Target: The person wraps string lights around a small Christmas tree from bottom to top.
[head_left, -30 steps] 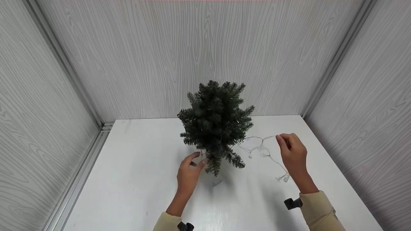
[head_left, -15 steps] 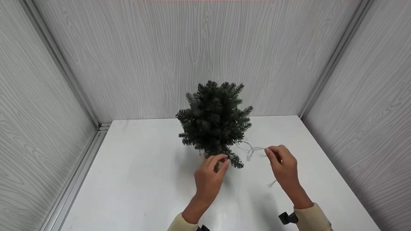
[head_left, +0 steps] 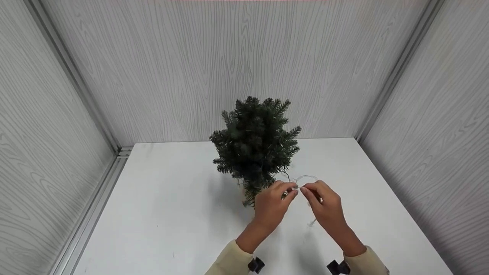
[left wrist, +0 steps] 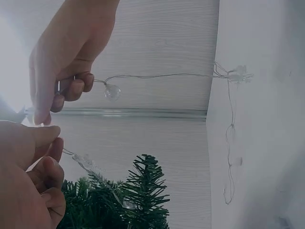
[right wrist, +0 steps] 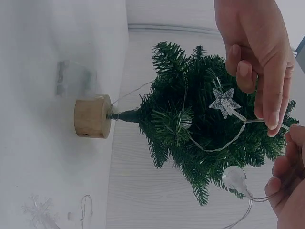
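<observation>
A small artificial Christmas tree (head_left: 254, 141) stands upright on a round wooden base (right wrist: 92, 118). To its front right, my left hand (head_left: 272, 204) and right hand (head_left: 327, 204) meet almost fingertip to fingertip. Both pinch the thin clear wire of a fairy-light string between thumb and forefinger. In the right wrist view, a clear star light (right wrist: 222, 102) hangs from the wire beside the left hand's fingers, and a round bulb (right wrist: 234, 179) is near the right hand. Part of the string runs into the branches. Another length trails from the right hand, with a round bulb (left wrist: 112, 92) on it.
A clear boxy piece (right wrist: 76, 78) lies on the white table beside the wooden base. A snowflake light (right wrist: 38, 212) and loose wire are low in the right wrist view. Pale wood-grain panels (head_left: 244, 68) enclose the table at back and sides.
My left hand has moved right, from the tree's lower left across its front to the right hand, and now pinches the wire. The right hand has come left and nearer with its wire.
</observation>
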The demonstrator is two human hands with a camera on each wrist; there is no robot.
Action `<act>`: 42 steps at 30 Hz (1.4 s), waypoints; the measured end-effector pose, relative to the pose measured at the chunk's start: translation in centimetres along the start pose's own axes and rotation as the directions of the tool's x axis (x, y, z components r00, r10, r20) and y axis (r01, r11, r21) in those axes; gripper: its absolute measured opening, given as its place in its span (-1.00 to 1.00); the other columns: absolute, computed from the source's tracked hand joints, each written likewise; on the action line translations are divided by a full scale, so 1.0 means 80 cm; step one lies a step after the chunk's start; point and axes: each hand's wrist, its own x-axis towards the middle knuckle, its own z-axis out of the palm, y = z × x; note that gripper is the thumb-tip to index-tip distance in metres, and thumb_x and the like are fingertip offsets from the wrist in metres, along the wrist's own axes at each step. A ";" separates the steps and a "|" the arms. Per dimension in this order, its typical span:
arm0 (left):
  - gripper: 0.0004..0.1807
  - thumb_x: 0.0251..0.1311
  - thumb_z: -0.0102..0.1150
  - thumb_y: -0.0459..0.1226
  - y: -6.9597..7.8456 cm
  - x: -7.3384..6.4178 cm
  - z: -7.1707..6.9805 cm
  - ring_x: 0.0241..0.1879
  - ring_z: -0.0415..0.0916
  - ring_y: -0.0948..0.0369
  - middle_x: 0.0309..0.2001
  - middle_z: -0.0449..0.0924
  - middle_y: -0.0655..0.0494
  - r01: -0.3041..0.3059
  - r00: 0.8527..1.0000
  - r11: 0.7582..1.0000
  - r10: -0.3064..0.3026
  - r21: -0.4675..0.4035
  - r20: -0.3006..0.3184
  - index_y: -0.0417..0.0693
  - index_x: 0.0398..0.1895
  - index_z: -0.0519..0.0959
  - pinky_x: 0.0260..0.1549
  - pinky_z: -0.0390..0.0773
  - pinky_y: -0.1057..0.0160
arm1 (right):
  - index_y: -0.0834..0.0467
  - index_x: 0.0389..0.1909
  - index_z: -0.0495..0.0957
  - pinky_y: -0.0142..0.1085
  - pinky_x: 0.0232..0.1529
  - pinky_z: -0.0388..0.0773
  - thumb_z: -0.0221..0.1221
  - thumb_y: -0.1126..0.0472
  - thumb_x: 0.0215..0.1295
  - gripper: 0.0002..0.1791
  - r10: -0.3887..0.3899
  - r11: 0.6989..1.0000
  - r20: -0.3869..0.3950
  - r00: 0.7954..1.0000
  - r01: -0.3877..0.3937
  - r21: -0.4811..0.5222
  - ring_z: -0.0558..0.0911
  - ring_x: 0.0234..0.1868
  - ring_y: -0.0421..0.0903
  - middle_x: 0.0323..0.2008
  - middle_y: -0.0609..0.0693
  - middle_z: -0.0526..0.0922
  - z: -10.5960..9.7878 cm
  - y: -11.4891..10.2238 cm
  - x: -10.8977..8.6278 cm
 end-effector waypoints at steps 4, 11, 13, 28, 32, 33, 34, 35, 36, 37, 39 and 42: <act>-0.87 0.34 0.27 -0.07 -0.005 0.001 0.002 -0.46 0.58 0.42 -0.30 0.68 0.33 0.022 0.999 0.999 -0.023 -0.041 -0.022 0.18 -0.20 0.74 -0.56 0.41 0.53 | 0.09 -0.23 0.67 -0.51 -0.46 0.39 0.37 0.43 0.19 -0.79 -0.026 0.994 0.011 1.000 0.027 -0.107 0.44 -0.50 -0.34 -0.45 -0.17 0.52 -0.003 0.002 -0.001; -0.88 0.33 0.29 -0.07 -0.008 0.001 0.000 -0.46 0.58 0.42 -0.31 0.68 0.34 0.069 0.995 0.996 -0.073 -0.055 -0.065 0.18 -0.23 0.74 -0.53 0.47 0.48 | 0.06 -0.27 0.68 -0.27 -0.28 0.43 0.44 0.37 0.12 -0.79 -0.070 0.950 0.047 0.996 0.081 -0.300 0.49 -0.41 -0.27 -0.47 -0.18 0.60 -0.012 0.017 -0.005; -0.88 0.33 0.29 -0.06 -0.008 0.001 0.000 -0.43 0.60 0.42 -0.30 0.68 0.35 0.087 0.993 0.994 -0.092 -0.062 -0.068 0.18 -0.23 0.74 -0.52 0.48 0.47 | 0.07 -0.28 0.68 -0.22 -0.23 0.44 0.44 0.37 0.12 -0.80 -0.067 0.947 0.050 0.996 0.080 -0.312 0.52 -0.40 -0.25 -0.47 -0.17 0.61 -0.016 0.022 -0.006; -0.90 0.29 0.33 -0.11 -0.006 0.004 -0.010 -0.39 0.63 0.36 -0.28 0.71 0.30 0.146 0.980 0.980 -0.162 -0.135 -0.118 0.15 -0.23 0.76 -0.49 0.53 0.39 | 0.09 -0.21 0.63 -0.18 -0.26 0.47 0.32 0.24 0.34 -0.93 0.294 0.918 0.049 0.954 -0.268 -0.290 0.56 -0.22 -0.15 -0.39 -0.18 0.65 -0.034 0.040 -0.034; -0.87 0.30 0.33 -0.11 -0.006 0.007 -0.009 -0.32 0.67 0.34 -0.26 0.73 0.29 0.171 0.975 0.973 -0.190 -0.152 -0.118 0.13 -0.20 0.77 -0.41 0.59 0.36 | 0.07 -0.16 0.63 -0.31 -0.40 0.37 0.28 0.20 0.39 -0.92 0.356 0.907 0.061 0.933 -0.328 -0.265 0.47 -0.41 -0.25 -0.52 -0.28 0.52 -0.042 0.043 -0.039; -0.86 0.30 0.33 -0.11 -0.006 0.008 -0.009 -0.30 0.67 0.34 -0.26 0.73 0.29 0.178 0.973 0.971 -0.198 -0.160 -0.116 0.12 -0.20 0.78 -0.39 0.60 0.35 | 0.08 -0.15 0.63 -0.33 -0.43 0.35 0.27 0.21 0.40 -0.93 0.359 0.906 0.057 0.932 -0.333 -0.263 0.44 -0.44 -0.27 -0.54 -0.28 0.50 -0.045 0.046 -0.040; -0.86 0.30 0.33 -0.10 -0.006 0.009 -0.010 -0.30 0.67 0.34 -0.25 0.74 0.28 0.185 0.972 0.968 -0.205 -0.169 -0.113 0.12 -0.19 0.78 -0.38 0.61 0.34 | 0.08 -0.16 0.64 -0.34 -0.44 0.34 0.28 0.22 0.39 -0.93 0.361 0.903 0.049 0.931 -0.336 -0.267 0.42 -0.46 -0.29 -0.54 -0.29 0.49 -0.048 0.049 -0.042; -0.86 0.31 0.32 -0.10 -0.006 0.010 -0.010 -0.30 0.67 0.34 -0.25 0.74 0.28 0.191 0.971 0.966 -0.212 -0.176 -0.109 0.11 -0.18 0.78 -0.37 0.61 0.34 | 0.08 -0.16 0.65 -0.35 -0.43 0.35 0.29 0.24 0.38 -0.93 0.357 0.902 0.038 0.933 -0.334 -0.272 0.42 -0.46 -0.30 -0.54 -0.28 0.50 -0.052 0.052 -0.044; -0.85 0.31 0.32 -0.10 -0.006 0.011 -0.010 -0.30 0.67 0.34 -0.24 0.74 0.28 0.198 0.970 0.963 -0.219 -0.184 -0.101 0.11 -0.18 0.78 -0.37 0.61 0.33 | 0.08 -0.17 0.65 -0.36 -0.41 0.35 0.29 0.25 0.37 -0.93 0.351 0.902 0.027 0.936 -0.330 -0.280 0.42 -0.43 -0.31 -0.52 -0.28 0.51 -0.056 0.056 -0.047; -0.85 0.31 0.32 -0.10 -0.005 0.012 -0.010 -0.30 0.67 0.35 -0.24 0.74 0.28 0.206 0.969 0.960 -0.227 -0.192 -0.096 0.12 -0.18 0.78 -0.36 0.62 0.33 | 0.09 -0.18 0.66 -0.37 -0.39 0.36 0.29 0.26 0.37 -0.93 0.348 0.901 0.017 0.937 -0.330 -0.283 0.43 -0.41 -0.31 -0.50 -0.27 0.53 -0.060 0.059 -0.049; -0.86 0.31 0.32 -0.10 -0.003 0.013 -0.010 -0.32 0.66 0.35 -0.24 0.74 0.28 0.225 0.966 0.953 -0.245 -0.202 -0.080 0.13 -0.18 0.78 -0.38 0.61 0.34 | 0.10 -0.19 0.67 -0.38 -0.34 0.38 0.30 0.28 0.35 -0.93 0.351 0.896 0.000 0.936 -0.336 -0.290 0.46 -0.37 -0.32 -0.46 -0.23 0.58 -0.069 0.065 -0.053; -0.87 0.31 0.32 -0.10 0.000 0.016 -0.009 -0.33 0.65 0.36 -0.24 0.73 0.28 0.250 0.961 0.945 -0.269 -0.212 -0.067 0.13 -0.19 0.77 -0.39 0.60 0.36 | 0.10 -0.17 0.68 -0.38 -0.29 0.40 0.30 0.26 0.36 -0.93 0.378 0.882 -0.018 0.926 -0.366 -0.297 0.49 -0.31 -0.33 -0.39 -0.17 0.63 -0.083 0.072 -0.057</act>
